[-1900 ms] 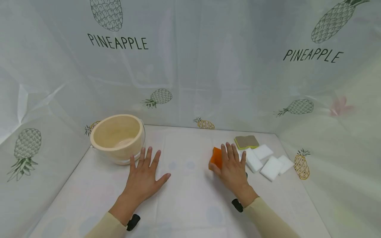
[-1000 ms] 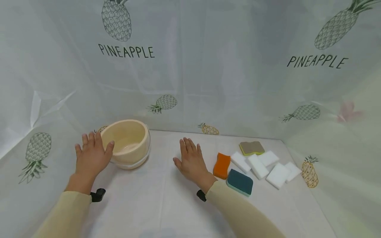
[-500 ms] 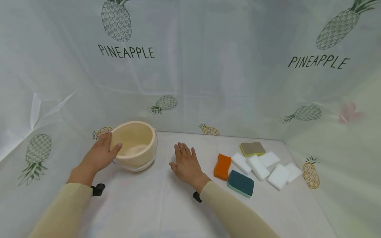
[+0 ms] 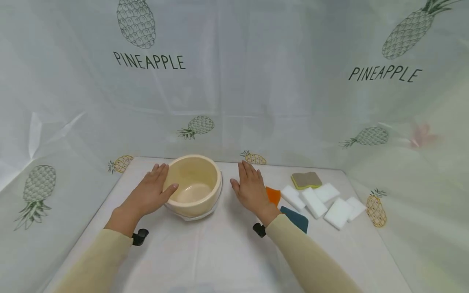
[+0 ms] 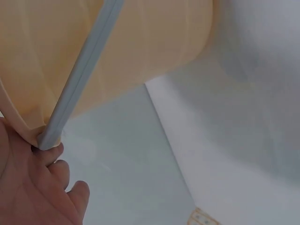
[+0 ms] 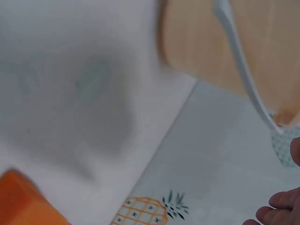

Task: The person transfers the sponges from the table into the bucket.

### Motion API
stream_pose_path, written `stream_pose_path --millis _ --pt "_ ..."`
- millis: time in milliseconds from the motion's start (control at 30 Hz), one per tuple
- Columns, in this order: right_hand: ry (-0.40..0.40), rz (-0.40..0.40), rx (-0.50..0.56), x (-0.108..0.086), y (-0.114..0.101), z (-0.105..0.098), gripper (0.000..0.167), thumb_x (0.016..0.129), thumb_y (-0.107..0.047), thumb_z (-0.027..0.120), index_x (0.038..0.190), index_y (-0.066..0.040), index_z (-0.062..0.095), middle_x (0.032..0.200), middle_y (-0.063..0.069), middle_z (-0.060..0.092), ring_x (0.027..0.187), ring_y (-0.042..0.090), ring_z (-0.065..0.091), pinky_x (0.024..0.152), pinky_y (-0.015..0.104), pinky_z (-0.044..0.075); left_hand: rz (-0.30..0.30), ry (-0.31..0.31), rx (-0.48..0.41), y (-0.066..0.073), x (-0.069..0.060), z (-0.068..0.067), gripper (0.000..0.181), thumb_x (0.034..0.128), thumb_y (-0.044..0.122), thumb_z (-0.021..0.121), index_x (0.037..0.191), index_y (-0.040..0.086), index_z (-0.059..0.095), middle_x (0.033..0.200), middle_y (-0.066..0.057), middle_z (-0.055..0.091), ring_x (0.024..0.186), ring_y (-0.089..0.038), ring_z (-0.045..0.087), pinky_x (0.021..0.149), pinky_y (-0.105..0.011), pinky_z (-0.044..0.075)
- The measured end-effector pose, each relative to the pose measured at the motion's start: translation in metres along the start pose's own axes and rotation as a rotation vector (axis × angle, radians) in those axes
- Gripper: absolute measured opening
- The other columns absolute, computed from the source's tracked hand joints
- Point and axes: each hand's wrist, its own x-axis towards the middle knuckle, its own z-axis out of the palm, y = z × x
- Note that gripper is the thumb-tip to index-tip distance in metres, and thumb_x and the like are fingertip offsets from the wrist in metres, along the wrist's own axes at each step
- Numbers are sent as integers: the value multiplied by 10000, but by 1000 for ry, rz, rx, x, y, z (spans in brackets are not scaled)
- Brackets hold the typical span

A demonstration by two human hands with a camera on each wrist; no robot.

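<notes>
A cream plastic bucket [image 4: 194, 193] with a pale bail handle [image 5: 82, 70] stands upright near the back of the table. My left hand [image 4: 150, 193] touches the left side of its rim, fingers extended and thumb across the front of the rim. In the left wrist view, the palm side meets the rim by the handle's end. On the bucket's other side, my right hand [image 4: 253, 191] hovers with straight fingers and holds nothing. A gap separates it from the bucket. Beneath and behind the right hand and forearm, an orange sponge [image 4: 272, 195] and a dark teal sponge [image 4: 296, 219] are partly hidden.
To the right lie several white sponge blocks [image 4: 338, 213], some overlapping. A brown and yellow sponge [image 4: 307, 180] sits behind them. Plastic sheeting [image 4: 234, 89] printed with pineapples rises behind and beside the white-covered table [image 4: 205, 260].
The bucket has slid right from the back left, with my left hand against its rim. My right hand moved left off the sponges, then slightly back to the right.
</notes>
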Motion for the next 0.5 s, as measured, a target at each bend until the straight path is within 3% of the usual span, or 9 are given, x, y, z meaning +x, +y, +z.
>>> stream_pose_path --millis 167,333,500 --pt "9 -7 68 -2 12 -24 700 1125 -403 486 1652 5 271 1714 204 291 1591 404 279 1279 662 221 61 -8 10 29 2 10 878 1102 582 406 1654 -67 191 1735 -253 193 1623 -449 114 1310 -612 149" --pt "-7 -32 36 -13 24 -39 695 1113 -388 519 1632 24 311 1702 210 311 1582 417 294 1263 682 239 132 -32 29 55 -1 17 860 1090 570 449 1657 -38 229 1735 -214 233 1629 -408 147 1316 -577 184" --pt "-62 -54 30 -29 30 -45 683 1115 -399 512 1621 26 340 1703 217 312 1589 420 278 1257 693 238 195 -57 36 71 -5 22 865 1079 568 485 1661 -20 235 1740 -188 236 1634 -374 153 1324 -548 182"
